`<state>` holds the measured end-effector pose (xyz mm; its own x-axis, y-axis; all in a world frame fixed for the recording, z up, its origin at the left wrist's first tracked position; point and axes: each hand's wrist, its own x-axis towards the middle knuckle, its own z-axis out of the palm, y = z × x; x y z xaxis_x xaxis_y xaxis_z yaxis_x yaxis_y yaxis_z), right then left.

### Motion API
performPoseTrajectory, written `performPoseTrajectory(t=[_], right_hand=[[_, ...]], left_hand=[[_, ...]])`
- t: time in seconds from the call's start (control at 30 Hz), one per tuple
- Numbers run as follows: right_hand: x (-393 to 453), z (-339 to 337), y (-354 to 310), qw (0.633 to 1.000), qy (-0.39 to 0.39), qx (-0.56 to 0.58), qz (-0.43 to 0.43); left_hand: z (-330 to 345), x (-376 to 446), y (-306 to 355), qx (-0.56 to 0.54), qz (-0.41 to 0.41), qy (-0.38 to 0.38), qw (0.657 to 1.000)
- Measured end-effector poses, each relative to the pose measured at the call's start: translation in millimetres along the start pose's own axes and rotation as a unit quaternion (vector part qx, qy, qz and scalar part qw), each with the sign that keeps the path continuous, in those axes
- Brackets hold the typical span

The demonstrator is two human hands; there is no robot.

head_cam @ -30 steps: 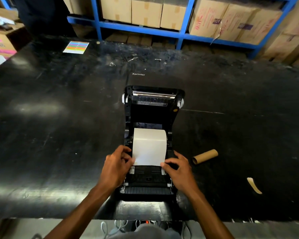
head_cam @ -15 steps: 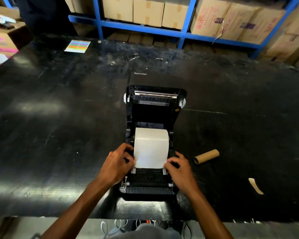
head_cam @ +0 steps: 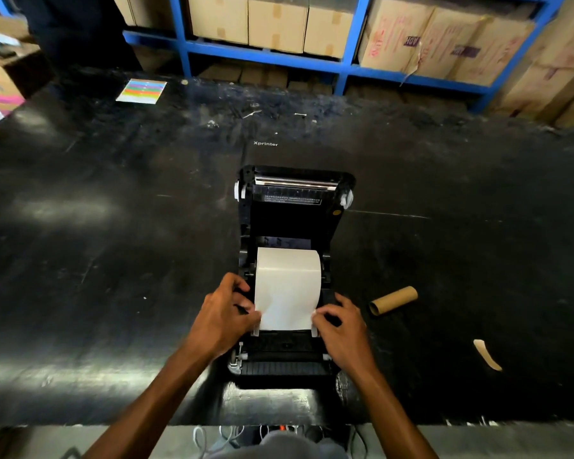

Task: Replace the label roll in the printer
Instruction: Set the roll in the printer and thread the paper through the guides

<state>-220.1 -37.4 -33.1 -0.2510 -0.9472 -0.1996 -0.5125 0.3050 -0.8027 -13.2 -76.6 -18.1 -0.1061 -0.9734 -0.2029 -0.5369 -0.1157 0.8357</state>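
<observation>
Printer (head_cam: 292,352) sits lid-open on the black table (head_cam: 96,260), near edge, centre. White label roll (head_cam: 287,276) lies in its bay, loose end drawn toward you. Your left hand (head_cam: 224,318) pinches the sheet's near left corner; your right hand (head_cam: 340,326) pinches the near right corner. Empty cardboard tube (head_cam: 393,300) lies on the table just right of the printer; paper scrap (head_cam: 487,354) farther right.

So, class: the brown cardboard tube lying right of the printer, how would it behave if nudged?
The cardboard tube lies on its side on the table, so it would probably roll. Hollow and empty, it likely feels light and may crush if squeezed.
</observation>
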Motion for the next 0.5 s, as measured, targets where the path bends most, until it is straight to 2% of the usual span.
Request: performPoseTrajectory(t=[0.13,0.3,0.5], right_hand=[[0.0,-2.0,-1.1,1.0,-0.013,-0.004,0.006],[2.2,-1.1,3.8,0.999,-0.017,0.036,0.0],[-2.7,5.4,4.8,0.999,0.035,0.0,-0.034]], left_hand=[[-0.3,0.4,-3.7,-0.031,-0.005,0.009,0.999],[1.6,3.1,-2.9,0.04,0.026,0.013,0.999],[1.1,-1.3,-0.4,-0.008,0.013,0.013,1.0]])
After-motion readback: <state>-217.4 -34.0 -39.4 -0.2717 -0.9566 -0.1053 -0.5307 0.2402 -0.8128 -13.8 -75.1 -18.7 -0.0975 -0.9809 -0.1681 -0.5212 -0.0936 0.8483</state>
